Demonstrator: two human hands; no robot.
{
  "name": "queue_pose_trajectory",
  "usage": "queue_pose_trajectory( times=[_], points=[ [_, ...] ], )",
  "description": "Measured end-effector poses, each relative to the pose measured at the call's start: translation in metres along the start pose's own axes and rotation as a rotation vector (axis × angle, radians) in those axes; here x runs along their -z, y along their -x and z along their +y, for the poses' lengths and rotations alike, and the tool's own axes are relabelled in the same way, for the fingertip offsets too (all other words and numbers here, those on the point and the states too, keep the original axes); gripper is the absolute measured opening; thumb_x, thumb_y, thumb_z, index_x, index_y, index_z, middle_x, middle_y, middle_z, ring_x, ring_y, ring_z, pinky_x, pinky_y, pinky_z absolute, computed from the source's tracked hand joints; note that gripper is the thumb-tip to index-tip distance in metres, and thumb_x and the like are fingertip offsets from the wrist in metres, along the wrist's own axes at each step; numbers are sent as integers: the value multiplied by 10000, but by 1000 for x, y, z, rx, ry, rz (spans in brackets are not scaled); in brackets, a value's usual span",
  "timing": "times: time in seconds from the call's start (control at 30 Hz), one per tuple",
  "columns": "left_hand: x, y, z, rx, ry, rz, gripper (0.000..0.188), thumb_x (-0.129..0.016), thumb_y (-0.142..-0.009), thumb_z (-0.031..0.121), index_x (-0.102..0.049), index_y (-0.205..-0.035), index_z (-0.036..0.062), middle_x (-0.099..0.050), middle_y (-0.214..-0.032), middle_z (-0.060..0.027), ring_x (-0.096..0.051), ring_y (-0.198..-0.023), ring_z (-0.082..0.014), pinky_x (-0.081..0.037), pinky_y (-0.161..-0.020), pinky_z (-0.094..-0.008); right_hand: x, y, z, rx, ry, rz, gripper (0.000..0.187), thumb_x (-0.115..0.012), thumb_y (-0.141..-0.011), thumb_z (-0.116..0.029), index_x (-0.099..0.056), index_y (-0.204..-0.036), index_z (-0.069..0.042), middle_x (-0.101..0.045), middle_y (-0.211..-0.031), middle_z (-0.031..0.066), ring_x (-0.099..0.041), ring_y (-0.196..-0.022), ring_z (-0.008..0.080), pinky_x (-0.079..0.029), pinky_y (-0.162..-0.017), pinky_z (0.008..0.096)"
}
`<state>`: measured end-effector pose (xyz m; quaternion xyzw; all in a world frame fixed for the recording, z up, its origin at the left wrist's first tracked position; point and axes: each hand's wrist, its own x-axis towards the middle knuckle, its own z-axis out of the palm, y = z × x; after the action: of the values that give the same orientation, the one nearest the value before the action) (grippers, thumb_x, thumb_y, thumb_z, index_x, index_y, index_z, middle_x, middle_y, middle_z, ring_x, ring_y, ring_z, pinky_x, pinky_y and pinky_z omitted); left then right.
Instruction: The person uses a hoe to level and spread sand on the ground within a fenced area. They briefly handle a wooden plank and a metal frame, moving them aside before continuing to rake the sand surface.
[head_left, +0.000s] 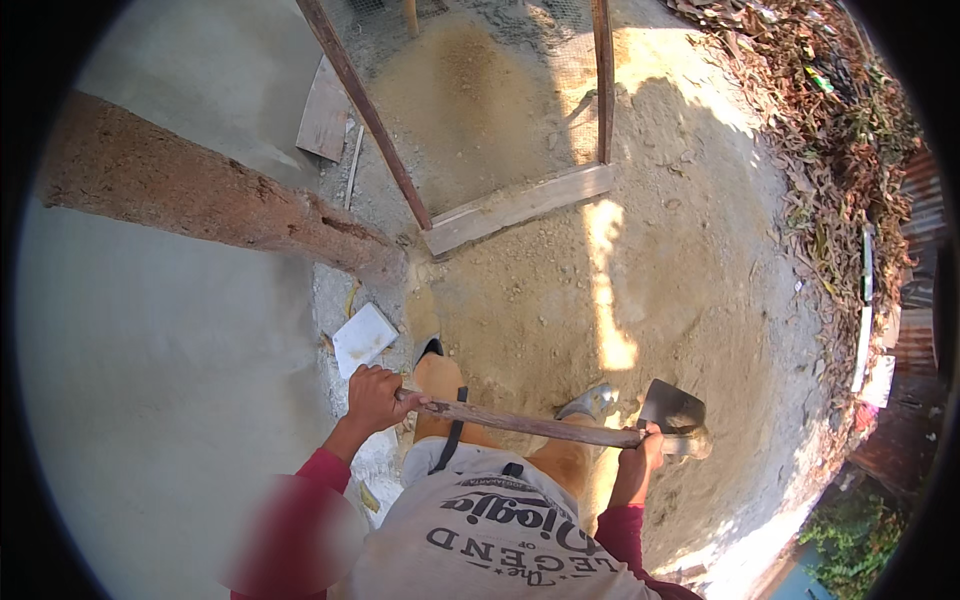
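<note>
Hoe (540,425) is held two-handed above dirt ground (715,290): left hand (377,399) closed around its free end, right hand (644,449) wrapped beside the dark blade (662,402).

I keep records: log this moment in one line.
left hand: on handle end | right hand: on handle near blade | hoe: held crosswise

A brown trunk (220,190) stands at left, a white slab (363,338) near its base. Dry leaves (830,190) lie heaped at right.

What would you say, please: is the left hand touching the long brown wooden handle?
Touching: the head view shows the left hand closed around the handle.
</note>
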<state>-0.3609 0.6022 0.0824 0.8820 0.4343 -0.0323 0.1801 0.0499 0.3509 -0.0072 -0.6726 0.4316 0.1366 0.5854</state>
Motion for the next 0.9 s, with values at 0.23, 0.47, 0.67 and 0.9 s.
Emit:
queue_pose_trajectory(
  times=[0.23, 0.47, 0.67, 0.9],
  points=[
    [6, -104, 49, -601, 69, -394, 541, -763, -709, 595, -636, -727, 70, -639, -658, -145, -653, -682, -377, -469, -599, -479, 165, -73, 3, -67, -151, 76, 289, -672, -765, -36, -595, -1037, 24, -652, -930, 192, -676, -786, 336, -602, -667, 521],
    [42, -183, -5, -866, 57, -294, 333, -805, -682, 356, -625, -722, 79, -630, -671, -110, -653, -718, -321, -453, -676, -437, 193, 64, 77, -31, -425, 151, 120, -596, -918, -99, -548, -1014, -44, -600, -869, 111, -626, -767, 256, -590, -805, 466],
    [86, -216, -25, -1065, -40, -320, 217, -783, -628, 203, -613, -687, 83, -627, -666, -102, -637, -711, -296, -442, -664, -413, 199, 176, 174, -182, -536, 374, 176, -599, -933, -112, -522, -1070, -31, -582, -858, 115, -628, -767, 268, -606, -798, 483],
    [97, -220, 20, -1344, -139, -356, 123, -701, -607, 86, -605, -684, 83, -609, -648, -86, -613, -676, -275, -431, -640, -403, 210, 230, 254, -297, -772, 593, 207, -598, -898, -67, -513, -1085, -43, -566, -996, 128, -596, -745, 260, -589, -729, 440]
  ],
)
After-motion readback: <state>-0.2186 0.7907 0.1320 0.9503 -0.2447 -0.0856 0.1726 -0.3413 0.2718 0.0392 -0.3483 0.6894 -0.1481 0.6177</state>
